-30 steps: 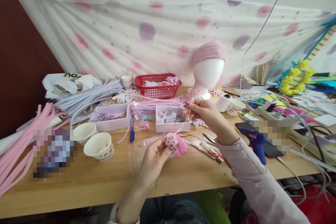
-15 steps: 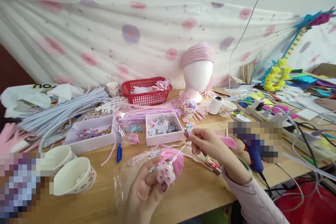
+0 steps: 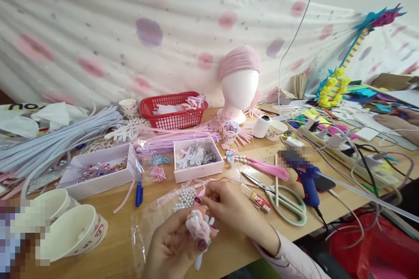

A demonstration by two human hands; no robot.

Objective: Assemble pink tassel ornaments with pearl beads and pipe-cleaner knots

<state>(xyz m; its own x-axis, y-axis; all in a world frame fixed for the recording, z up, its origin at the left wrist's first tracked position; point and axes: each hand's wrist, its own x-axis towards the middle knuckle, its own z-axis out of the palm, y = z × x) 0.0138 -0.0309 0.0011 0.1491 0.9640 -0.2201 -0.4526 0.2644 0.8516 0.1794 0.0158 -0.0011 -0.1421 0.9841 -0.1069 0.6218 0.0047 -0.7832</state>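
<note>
My left hand [image 3: 173,239] is closed on a pale pink fabric flower [image 3: 198,225], the thumb with its dark nail pressed on the petals. A white petal-like piece pokes out below the thumb. Close against the flower's far side is my right hand [image 3: 237,211], thumb and fingers pinched together; what they hold is hidden. A bit of pink tassel [image 3: 200,192] shows just past the fingertips. Loose pearl beads [image 3: 185,199] lie on clear plastic behind my left hand. To the right lie scissors [image 3: 278,198], a glue stick [image 3: 258,200] and a finished-looking beaded pink tassel [image 3: 266,168].
Two paper bowls [image 3: 70,235] stand at left front, near a blue pen [image 3: 139,192]. Behind are white boxes of beads [image 3: 198,172], a red basket [image 3: 173,117] and a foam head [image 3: 240,91]. A glue gun [image 3: 307,183] and cables lie right; another person's hand [image 3: 399,124] is beyond.
My right hand has come down and left from above the flower, where it drew out a white thread, to beside my left hand. The flower has turned in my left hand. The view has shifted right.
</note>
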